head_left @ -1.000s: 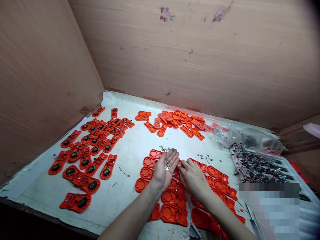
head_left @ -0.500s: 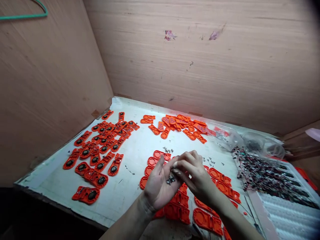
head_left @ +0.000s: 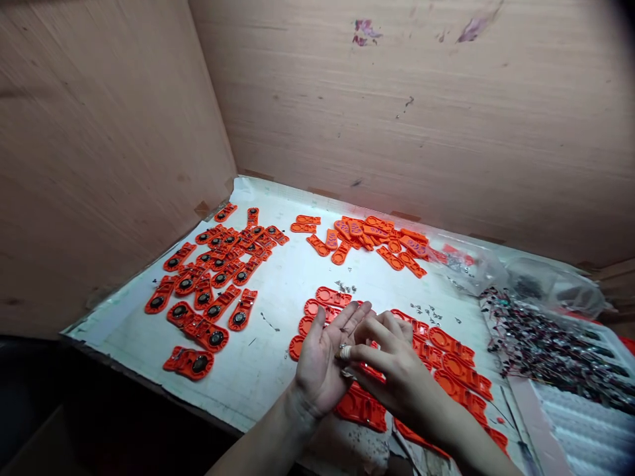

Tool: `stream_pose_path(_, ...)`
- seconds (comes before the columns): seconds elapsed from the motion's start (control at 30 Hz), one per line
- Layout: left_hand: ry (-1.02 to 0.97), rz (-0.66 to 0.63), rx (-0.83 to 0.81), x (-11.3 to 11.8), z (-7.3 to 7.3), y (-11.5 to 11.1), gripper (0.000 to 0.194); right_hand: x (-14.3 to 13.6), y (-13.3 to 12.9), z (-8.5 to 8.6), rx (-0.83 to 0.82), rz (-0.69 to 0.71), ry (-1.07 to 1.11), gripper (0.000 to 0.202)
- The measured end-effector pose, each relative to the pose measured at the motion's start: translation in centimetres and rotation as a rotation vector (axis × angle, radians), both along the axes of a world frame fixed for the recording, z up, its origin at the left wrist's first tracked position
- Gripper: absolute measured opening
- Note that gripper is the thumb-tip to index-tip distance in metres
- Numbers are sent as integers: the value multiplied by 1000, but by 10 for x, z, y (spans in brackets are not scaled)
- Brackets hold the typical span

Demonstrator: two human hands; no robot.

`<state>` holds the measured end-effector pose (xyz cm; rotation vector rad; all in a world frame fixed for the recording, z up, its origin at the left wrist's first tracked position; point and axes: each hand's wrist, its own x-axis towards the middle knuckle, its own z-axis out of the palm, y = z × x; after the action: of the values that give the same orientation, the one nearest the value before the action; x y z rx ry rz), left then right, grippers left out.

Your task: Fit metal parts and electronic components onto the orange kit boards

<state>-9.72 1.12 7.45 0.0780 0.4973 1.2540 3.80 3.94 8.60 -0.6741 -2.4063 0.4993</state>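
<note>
Metal bits: you have a few small metal bits (head_left: 347, 374) in your left palm, mostly hidden from the camera.
Left hand: your left hand (head_left: 322, 370) lies palm up, fingers spread, cupping them.
Right hand: your right hand (head_left: 389, 357) bends over that palm, fingers bunched (whether they pinch a bit, I cannot tell).
Just changed: a second ago your right fingers were beyond the palm, near the shells; now they are over it, so your work is at the metal bits.
Orange shells: rows of orange shells (head_left: 361, 406) sit beneath and beside your hands on the tabletop (head_left: 282, 284).
Left side: shells with black discs (head_left: 201, 363).
Back: a shell heap (head_left: 374, 233).
Right side: bundled wires (head_left: 550, 354) by a white tray (head_left: 575, 423).
</note>
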Motion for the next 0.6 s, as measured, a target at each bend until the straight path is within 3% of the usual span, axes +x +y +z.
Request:
stream_pose_path(0.17,-55,-17,-22,-1,-4,-5,56,-13,4,-14,37,46,49,14)
stream_pose_path(0.3,-41,90,-43,0,-11,-10,49,-19,7,-25,4,-8,35,14)
stream_pose_path(0.47,169,265,-84,5,-18,-19,21,-17,9,-27,-241,-219,12,17)
stream_pose_path(0.6,332,243,-36,8,-20,-22,10,-14,10,-26,-374,-250,35,20)
